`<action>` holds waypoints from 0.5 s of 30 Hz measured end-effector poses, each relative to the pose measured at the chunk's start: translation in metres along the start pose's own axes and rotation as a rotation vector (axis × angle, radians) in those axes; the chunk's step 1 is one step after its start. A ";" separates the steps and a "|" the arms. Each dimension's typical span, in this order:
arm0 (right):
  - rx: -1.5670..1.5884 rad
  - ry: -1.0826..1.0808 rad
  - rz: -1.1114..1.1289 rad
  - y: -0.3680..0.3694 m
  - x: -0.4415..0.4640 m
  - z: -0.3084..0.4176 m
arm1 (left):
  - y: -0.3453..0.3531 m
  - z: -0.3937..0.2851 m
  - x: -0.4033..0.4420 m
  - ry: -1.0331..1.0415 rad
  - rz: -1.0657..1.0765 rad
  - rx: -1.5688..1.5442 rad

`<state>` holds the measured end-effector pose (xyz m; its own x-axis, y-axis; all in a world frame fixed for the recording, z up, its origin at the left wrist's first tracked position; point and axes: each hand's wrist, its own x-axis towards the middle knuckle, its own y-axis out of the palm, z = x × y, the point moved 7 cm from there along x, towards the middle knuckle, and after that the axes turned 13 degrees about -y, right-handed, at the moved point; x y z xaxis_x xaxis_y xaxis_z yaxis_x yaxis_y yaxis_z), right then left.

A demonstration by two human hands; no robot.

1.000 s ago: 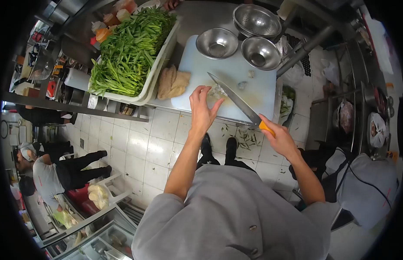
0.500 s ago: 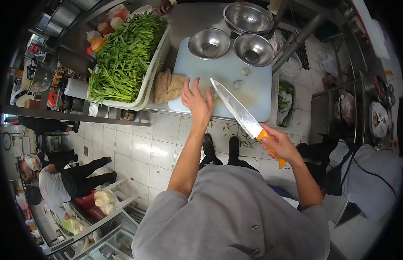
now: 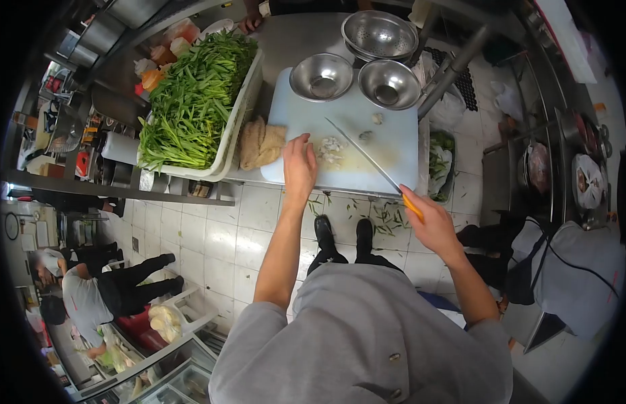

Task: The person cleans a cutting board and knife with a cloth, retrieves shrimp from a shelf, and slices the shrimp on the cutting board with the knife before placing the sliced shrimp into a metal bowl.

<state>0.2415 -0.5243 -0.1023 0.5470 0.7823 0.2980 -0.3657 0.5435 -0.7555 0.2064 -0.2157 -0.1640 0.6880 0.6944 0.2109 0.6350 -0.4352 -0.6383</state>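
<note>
My right hand (image 3: pixel 431 219) is wrapped round the orange handle of a kitchen knife (image 3: pixel 367 156). Its long blade is turned on edge over the white cutting board (image 3: pixel 299 91), tip pointing away and left. Left of the blade lies a small pile of chopped pale bits (image 3: pixel 331 149), too fine to name. Two small pale lumps, one whitish (image 3: pixel 377 118) and one greyer (image 3: pixel 365 136), rest right of the blade. My left hand (image 3: pixel 300 168) hovers at the board's left front, fingers stretched forward with nothing visible in them. A brown folded cloth (image 3: pixel 260 143) lies beside it.
Two steel bowls (image 3: pixel 321 77) (image 3: pixel 390 85) stand on the board's far side, with a steel colander (image 3: pixel 379 34) behind. A white crate (image 3: pixel 244 111) heaped with leafy greens (image 3: pixel 198 101) fills the left. Another person's hand (image 3: pixel 251 24) is at the far edge; co-workers stand left.
The knife has turned from showing its flat side to standing on edge, uncovering the chopped bits. My left hand's spread fingers have drawn together and it has shifted slightly left and nearer me.
</note>
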 end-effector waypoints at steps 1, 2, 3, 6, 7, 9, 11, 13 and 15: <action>-0.069 0.072 0.075 0.003 0.002 0.002 | 0.004 0.001 0.004 -0.038 0.067 -0.022; -0.138 0.143 0.151 0.007 0.003 0.001 | 0.008 0.003 0.006 -0.078 0.132 -0.044; -0.174 0.149 0.183 0.011 0.003 0.004 | 0.005 0.002 0.007 -0.063 0.121 -0.049; -0.213 0.157 0.223 0.015 -0.009 0.013 | -0.004 0.006 0.013 -0.038 0.107 -0.046; -0.181 0.148 0.204 0.011 -0.014 0.017 | -0.008 0.011 0.015 -0.048 0.113 -0.034; -0.145 0.155 0.173 0.006 -0.021 0.016 | -0.005 0.013 0.016 -0.003 0.125 0.003; -0.133 0.191 0.153 0.006 -0.029 0.012 | 0.003 0.011 0.015 0.105 0.143 0.055; -0.159 0.174 0.133 0.006 -0.027 0.014 | -0.007 0.004 0.021 -0.009 0.087 -0.026; -0.196 0.153 0.102 0.005 -0.021 0.016 | -0.018 -0.028 0.023 0.033 0.047 -0.021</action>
<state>0.2157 -0.5333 -0.1028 0.6280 0.7666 0.1342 -0.2797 0.3833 -0.8803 0.2206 -0.2084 -0.1274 0.7281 0.6537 0.2060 0.6088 -0.4789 -0.6325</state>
